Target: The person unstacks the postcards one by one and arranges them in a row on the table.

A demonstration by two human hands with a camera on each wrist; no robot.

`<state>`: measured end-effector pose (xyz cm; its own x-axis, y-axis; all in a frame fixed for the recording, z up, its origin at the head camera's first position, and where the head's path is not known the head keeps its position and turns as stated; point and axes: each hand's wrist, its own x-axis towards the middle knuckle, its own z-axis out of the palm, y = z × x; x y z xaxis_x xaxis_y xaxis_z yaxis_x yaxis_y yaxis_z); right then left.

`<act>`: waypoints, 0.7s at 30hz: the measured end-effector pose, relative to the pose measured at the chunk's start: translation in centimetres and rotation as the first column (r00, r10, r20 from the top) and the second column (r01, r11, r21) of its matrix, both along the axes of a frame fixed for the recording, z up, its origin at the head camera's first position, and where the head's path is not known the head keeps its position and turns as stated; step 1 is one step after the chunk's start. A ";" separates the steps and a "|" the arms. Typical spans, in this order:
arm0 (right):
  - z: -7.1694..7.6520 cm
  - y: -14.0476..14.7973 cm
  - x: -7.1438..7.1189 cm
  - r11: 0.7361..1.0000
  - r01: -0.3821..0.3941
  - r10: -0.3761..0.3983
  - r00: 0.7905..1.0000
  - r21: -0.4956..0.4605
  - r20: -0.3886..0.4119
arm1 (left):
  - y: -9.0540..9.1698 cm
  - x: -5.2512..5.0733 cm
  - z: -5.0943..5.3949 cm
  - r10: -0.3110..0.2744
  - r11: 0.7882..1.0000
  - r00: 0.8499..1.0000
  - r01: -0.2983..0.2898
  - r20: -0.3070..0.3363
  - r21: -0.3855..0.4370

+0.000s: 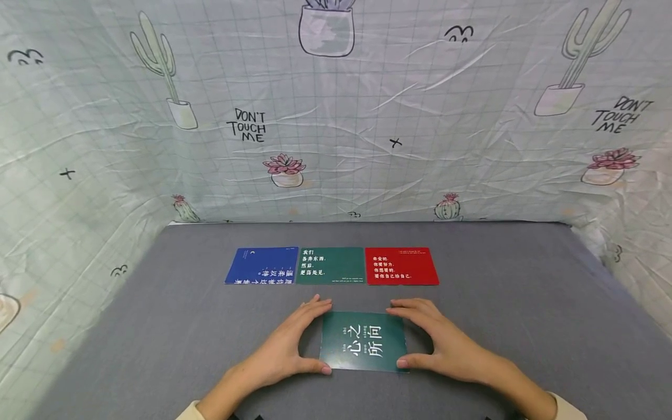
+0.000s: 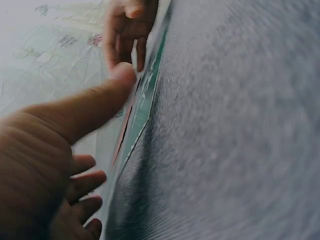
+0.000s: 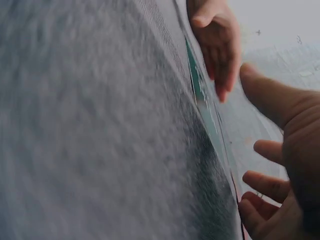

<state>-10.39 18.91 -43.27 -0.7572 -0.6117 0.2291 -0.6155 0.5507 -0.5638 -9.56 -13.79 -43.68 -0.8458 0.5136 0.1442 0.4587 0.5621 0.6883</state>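
Observation:
A green card (image 1: 363, 341) with large white Chinese characters lies on the grey cloth, its text turned sideways to the head view. My left hand (image 1: 286, 347) is at its left side, fingertips by the upper corner and thumb at the lower one. Mirroring it, my right hand (image 1: 448, 344) has its fingertips over the upper right corner and its thumb at the lower right. Both hands have thumb and fingers spread wide apart. In the left wrist view, the green card (image 2: 146, 102) shows nearly edge-on near the thumb; whether the thumb presses it, I cannot tell.
Beyond the hands, a blue card (image 1: 262, 265), a second green card (image 1: 336, 265) and a red card (image 1: 420, 265) lie side by side in a row. A grey cloth (image 1: 157, 338) covers the table. Printed curtains (image 1: 336, 116) hang behind and at both sides.

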 end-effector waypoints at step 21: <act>-1.8 -0.3 0.1 0.998 -0.065 0.065 0.992 0.007 -0.112 | 0.2 0.2 -1.2 0.032 0.999 0.999 -0.032 -0.018 -0.003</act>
<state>-10.25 18.65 -45.03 -0.6854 -0.6598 0.3081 -0.7093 0.5095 -0.4871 -9.38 -13.63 -44.89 -0.8594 0.4866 0.1573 0.4522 0.5793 0.6782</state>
